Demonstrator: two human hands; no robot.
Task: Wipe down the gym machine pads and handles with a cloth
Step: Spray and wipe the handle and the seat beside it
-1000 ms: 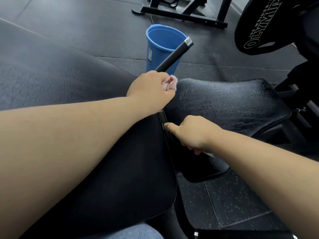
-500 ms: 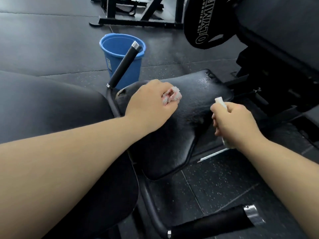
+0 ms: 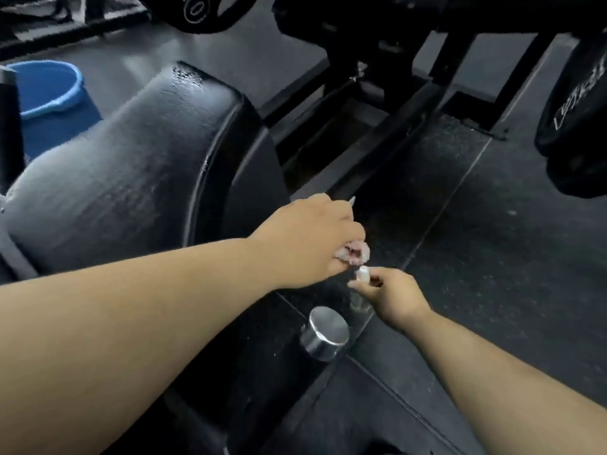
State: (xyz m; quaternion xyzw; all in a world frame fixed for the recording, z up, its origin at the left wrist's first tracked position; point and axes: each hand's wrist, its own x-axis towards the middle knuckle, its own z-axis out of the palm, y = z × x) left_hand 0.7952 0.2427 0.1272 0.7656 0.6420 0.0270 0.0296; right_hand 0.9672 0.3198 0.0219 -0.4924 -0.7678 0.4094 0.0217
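Observation:
A black seat pad (image 3: 131, 165), wet and shiny on top, fills the left middle of the head view. My left hand (image 3: 305, 241) grips a bunched pink-white cloth (image 3: 353, 254) just past the pad's right side, over the floor. My right hand (image 3: 391, 295) is low beside it, its fingers curled round a small clear spray bottle (image 3: 361, 290) with a white top. A black handle with a chrome end cap (image 3: 325, 333) lies below both hands.
A blue bucket (image 3: 46, 87) stands on the floor at the far left, behind a dark handle bar (image 3: 10, 126). Black machine frame bars (image 3: 394, 119) run across the top. Weight plates (image 3: 578, 119) hang at the right. Dark rubber floor (image 3: 492, 257) lies to the right.
My view swung right and down. My left hand with the cloth moved off the pad's top to its right side. My right hand lowered the spray bottle toward the floor.

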